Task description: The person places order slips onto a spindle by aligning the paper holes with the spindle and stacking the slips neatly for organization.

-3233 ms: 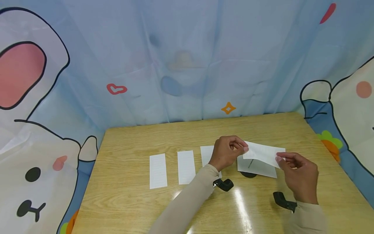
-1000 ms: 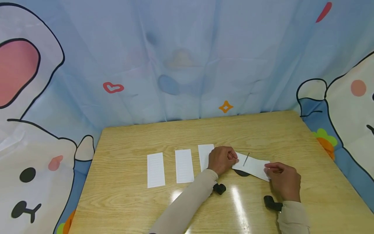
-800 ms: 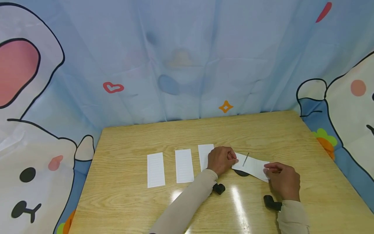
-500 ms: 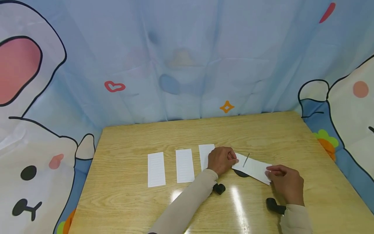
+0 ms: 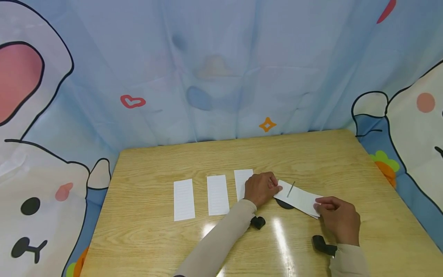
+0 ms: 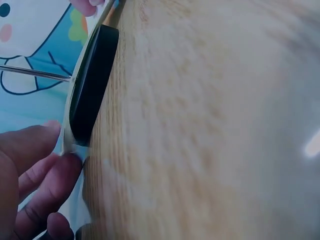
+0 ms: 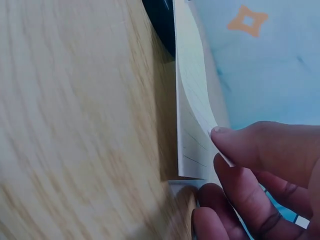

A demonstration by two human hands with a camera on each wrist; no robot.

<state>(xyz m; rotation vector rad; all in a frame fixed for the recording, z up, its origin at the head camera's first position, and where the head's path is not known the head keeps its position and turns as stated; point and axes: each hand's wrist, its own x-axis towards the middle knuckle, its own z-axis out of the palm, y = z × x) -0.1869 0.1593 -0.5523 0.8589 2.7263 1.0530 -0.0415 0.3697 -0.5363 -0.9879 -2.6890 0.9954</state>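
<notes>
I'm scanning the head view now, and no word or number is legible. Faint lines cross the white slips (image 5: 184, 200) at six and seven o'clock, too fine to read. The curtain (image 5: 155, 127) shows a red heart (image 5: 133, 106) at ten, an orange star (image 5: 263, 125) past two.

Fingers (image 7: 245, 192) pinching lined paper (image 7: 194, 70), second sheet (image 7: 190, 145) beneath, wooden tabletop (image 7: 75, 115)

Head view evenly lit; worktop (image 5: 149, 246) streaked by white glare (image 5: 282, 242), smeared by blur in left wrist view; both wrist views cool-tinted.
</notes>
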